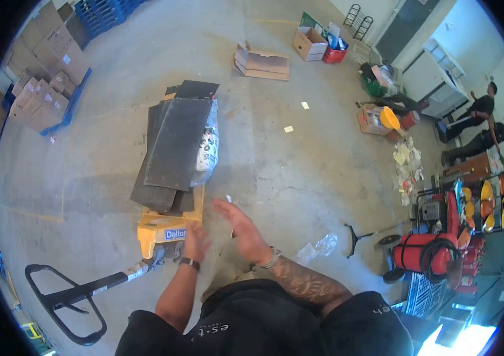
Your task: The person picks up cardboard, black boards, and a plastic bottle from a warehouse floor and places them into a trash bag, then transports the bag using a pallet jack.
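Note:
My left hand (196, 240) is raised in front of my body, fingers apart and somewhat blurred, holding nothing I can see. Beside it my right hand (244, 232) stretches out flat with its fingers extended, also without any object. Just beyond my left hand is a yellow pallet jack (150, 235) marked "Dalton", its black handle (74, 296) angled out to the lower left. Several dark flat panels (178, 142) lie stacked unevenly on it. A white printed plastic sack (207, 148) shows along their right side. Neither hand appears to touch the load.
Cardboard boxes (44, 104) sit on a blue pallet at the left. An opened carton (264, 63) lies on the floor ahead. To the right are clear plastic wrap (318, 248), a squeegee-like tool (353, 240) and a red wheeled tank (421, 255). Two people (480, 113) stand farther right.

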Tool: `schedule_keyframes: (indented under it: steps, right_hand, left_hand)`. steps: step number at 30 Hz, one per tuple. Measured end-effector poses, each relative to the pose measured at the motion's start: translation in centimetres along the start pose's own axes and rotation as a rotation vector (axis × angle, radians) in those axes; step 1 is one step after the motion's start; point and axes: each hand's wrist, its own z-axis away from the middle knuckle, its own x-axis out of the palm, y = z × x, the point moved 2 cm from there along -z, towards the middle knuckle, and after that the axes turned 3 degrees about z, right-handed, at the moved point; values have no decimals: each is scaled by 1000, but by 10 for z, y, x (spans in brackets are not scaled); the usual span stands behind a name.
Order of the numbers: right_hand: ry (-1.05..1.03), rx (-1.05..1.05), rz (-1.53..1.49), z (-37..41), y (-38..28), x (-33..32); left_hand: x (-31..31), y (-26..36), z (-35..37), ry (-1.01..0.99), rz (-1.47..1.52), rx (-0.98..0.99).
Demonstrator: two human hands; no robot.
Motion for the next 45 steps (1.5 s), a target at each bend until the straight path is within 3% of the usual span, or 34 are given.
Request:
schedule_keyframes:
  steps: [1,3,4,5,7,8,9,10,11,12,13,14,17,19,20,21,23,25,26,27,28,29,30,31,32,33,35,36,37,38,40,45]
  right_hand:
    - [15,-5,-1,16,-3,7]
    - [-92,-465,951,39,-2,20]
    - [-137,-478,1189,48,14,8]
    - [-201,-314,1308,59,41,-16]
    - [-141,173,1213,81,107,-84]
    - [-9,456,962,99,137,-103]
    - [160,584,633,110,160,-97]
    - [392,628,226,118,143,-85]
    - [371,676,-40,116,122,-43]
    - [348,702,-309,104,105,13]
    - [234,494,-401,84,101,65]
    - [149,414,-486,88,77,99]
    - [10,363,-669,97,-13,171]
    - [-223,41,-606,111,-40,199]
    - [-211,28,-606,118,-46,208]
    - [-154,-250,-40,126,-54,215]
    - [-84,-623,986,144,-22,223]
    - [-396,-20,1344,154,-42,188]
    - [-55,-296,1129,162,23,157]
    - [67,-285,1589,177,37,137]
    - [230,-55,1369,196,48,110]
    - [499,342,1067,221,72,72]
    - [597,440,1319,256,95,31]
    - [626,689,1169,294,87,6]
    - [652,588,1173,340,94,-18]
    - [695,706,1076,372,75,-15]
    - [761,769,1095,440,74,-15]
    - [804,836,917,480,90,-25]
    - [843,898,737,517,104,-28]
    - [840,906,742,542,104,-20]
    - [840,933,825,578,101,-10]
    - [695,956,978,589,37,25]
  left_hand:
    - [23,0,31,-212,149,-6]
    - [73,19,80,-646,481,-110]
    - [84,34,108,-855,650,-232]
    - [79,58,146,-868,639,-234]
    - [71,115,206,-1221,767,-84]
    - [64,116,209,-1229,748,-99]
    - [55,121,207,-1031,327,489]
    - [45,124,205,-600,-139,926]
    - [38,113,204,-275,-462,1239]
    - [31,93,201,-205,-705,1429]
    - [19,73,197,-223,-890,1564]
    - [-1,53,187,-262,-991,1614]
    - [-85,22,133,-364,-1074,1392]
    - [-118,17,115,-446,-612,704]
    - [-119,12,122,-409,-317,420]
    - [-118,7,129,-395,-87,258]
    - [-90,14,172,-697,148,100]
    - [-75,27,209,-1035,363,-102]
    - [-72,42,240,-1022,543,-243]
    - [-76,56,266,-992,624,-220]
    - [-94,66,269,-1055,412,-24]
    - [-110,80,283,-985,290,151]
    - [-124,96,295,-924,143,364]
    - [-143,108,314,-853,-11,551]
    - [-161,114,335,-578,-275,923]
    - [-180,115,363,-263,-537,1260]
    - [-219,143,401,-210,-651,1679]
    - [-239,158,411,-188,-740,1868]
    - [-244,170,417,162,-877,1824]
    - [-248,181,421,513,-1001,1743]
    - [-255,203,417,845,-1521,1542]
    - [-315,209,350,672,-1381,1366]
